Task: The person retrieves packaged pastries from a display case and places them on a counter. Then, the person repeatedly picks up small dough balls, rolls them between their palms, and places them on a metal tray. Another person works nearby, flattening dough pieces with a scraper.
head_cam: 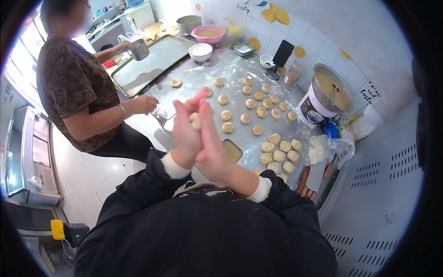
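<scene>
My left hand and my right hand are pressed together over the table's near edge, with a small ball of dough between the palms. Part of the dough is hidden by the fingers. Beyond and to the right, several seed-topped dough rounds stand in loose rows on the floured metal table. Paler, plain dough balls sit in a group at the near right. A small tray of seeds lies just right of my right wrist.
A co-worker at the left holds a metal cup by a large baking tray. Bowls stand at the back, including a pink basin. At the right are a basin of filling on a bucket, a phone on a stand and rolling pins.
</scene>
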The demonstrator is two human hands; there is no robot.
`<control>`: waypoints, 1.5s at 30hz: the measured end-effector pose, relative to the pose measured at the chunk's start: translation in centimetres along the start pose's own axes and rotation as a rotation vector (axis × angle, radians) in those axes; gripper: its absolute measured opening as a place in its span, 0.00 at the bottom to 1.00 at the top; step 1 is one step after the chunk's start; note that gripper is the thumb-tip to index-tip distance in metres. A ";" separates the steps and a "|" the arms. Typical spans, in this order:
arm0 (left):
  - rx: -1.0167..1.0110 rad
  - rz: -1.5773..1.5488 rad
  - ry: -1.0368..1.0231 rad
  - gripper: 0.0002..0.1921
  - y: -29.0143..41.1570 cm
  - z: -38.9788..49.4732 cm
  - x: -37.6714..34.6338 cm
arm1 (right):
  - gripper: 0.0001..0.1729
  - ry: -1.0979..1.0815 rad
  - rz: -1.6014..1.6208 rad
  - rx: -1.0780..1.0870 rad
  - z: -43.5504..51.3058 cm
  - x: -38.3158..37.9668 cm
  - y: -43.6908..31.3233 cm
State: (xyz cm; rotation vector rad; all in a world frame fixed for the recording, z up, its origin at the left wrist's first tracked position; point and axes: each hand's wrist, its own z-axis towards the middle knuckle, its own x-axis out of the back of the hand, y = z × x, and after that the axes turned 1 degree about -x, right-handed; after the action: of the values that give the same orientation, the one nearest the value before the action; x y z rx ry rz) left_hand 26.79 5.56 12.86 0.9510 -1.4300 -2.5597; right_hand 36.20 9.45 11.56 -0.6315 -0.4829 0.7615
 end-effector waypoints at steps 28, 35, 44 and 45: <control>0.619 -0.625 -0.201 0.23 3.1 -1.6 -3.6 | 0.31 -0.157 -0.291 0.192 -0.4 10.2 -2.1; 0.188 -0.330 -0.032 0.25 1.3 -2.8 -6.3 | 0.27 0.250 -0.060 -0.050 0.5 5.1 -1.1; -0.483 0.783 -0.286 0.47 0.4 -3.7 -5.6 | 0.21 0.340 0.103 -0.049 1.9 4.0 -3.0; -0.438 0.689 -0.320 0.49 1.0 -3.8 -5.9 | 0.23 0.330 0.184 -0.117 1.6 4.0 -3.0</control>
State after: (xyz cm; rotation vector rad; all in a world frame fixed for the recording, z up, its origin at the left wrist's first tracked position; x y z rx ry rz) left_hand 33.38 4.10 15.07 -0.0278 -0.9337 -2.3598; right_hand 39.19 11.39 15.47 -0.9021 -0.1681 0.7877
